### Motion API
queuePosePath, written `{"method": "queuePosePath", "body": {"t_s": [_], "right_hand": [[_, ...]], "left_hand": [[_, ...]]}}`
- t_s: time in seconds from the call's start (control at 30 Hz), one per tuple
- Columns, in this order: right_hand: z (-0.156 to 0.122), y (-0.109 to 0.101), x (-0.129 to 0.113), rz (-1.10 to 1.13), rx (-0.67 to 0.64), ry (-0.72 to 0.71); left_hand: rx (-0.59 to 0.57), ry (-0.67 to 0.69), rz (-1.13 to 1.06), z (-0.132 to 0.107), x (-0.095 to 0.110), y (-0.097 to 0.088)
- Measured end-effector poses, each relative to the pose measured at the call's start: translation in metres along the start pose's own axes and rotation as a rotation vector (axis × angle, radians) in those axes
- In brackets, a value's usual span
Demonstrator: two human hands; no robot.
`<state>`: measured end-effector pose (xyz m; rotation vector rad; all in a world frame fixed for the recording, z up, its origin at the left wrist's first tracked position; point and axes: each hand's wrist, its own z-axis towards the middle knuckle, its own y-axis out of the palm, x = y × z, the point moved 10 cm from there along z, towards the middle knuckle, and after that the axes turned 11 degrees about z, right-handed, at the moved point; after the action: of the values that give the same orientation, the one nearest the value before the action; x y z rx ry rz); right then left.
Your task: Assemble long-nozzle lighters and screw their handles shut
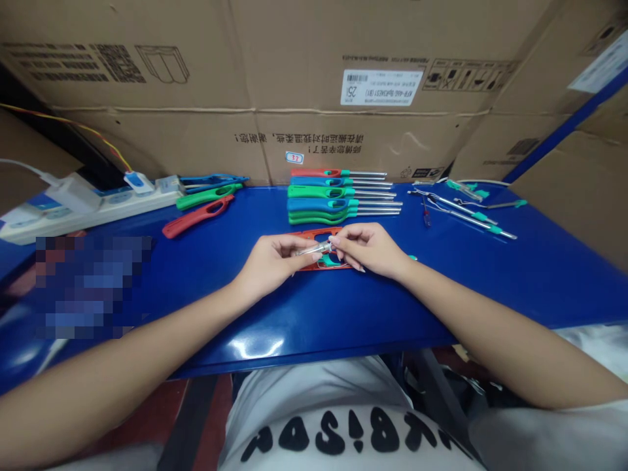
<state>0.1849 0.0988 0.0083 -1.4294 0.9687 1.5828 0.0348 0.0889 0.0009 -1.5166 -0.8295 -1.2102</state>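
Observation:
My left hand [275,258] and my right hand [369,248] meet over the middle of the blue table [490,275]. Both pinch a thin metal tube [314,248] between thumb and fingers, the left at one end, the right at the other. Under the hands lies a red lighter shell [318,234] with a green trigger piece [330,260] showing inside it. Both hands are closed in a pinch.
A neat stack of finished long-nosed lighters [338,196] in red, blue and green lies behind the hands. Loose handle shells [203,206] lie at the back left beside a white power strip [93,206]. Metal tube assemblies [466,209] lie at the right. Cardboard boxes [314,85] wall the back.

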Motion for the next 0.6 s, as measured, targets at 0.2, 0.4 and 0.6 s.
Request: {"method": "queuePosePath", "body": {"t_s": [0.2,0.4,0.6], "right_hand": [[-0.0004,-0.0008,0.0014,0.0,-0.003,0.023],[0.0018,-0.003,0.0065,0.051,0.022,0.044],[0.0013,-0.001,0.0037,0.047,0.042,0.055]], "left_hand": [[0.014,-0.006,0.028,0.0005,0.0003,-0.002],[0.0,-0.018,0.046,-0.0011,0.0012,0.0003],[-0.047,-0.016,0.057,0.002,0.0001,0.0033]]}}
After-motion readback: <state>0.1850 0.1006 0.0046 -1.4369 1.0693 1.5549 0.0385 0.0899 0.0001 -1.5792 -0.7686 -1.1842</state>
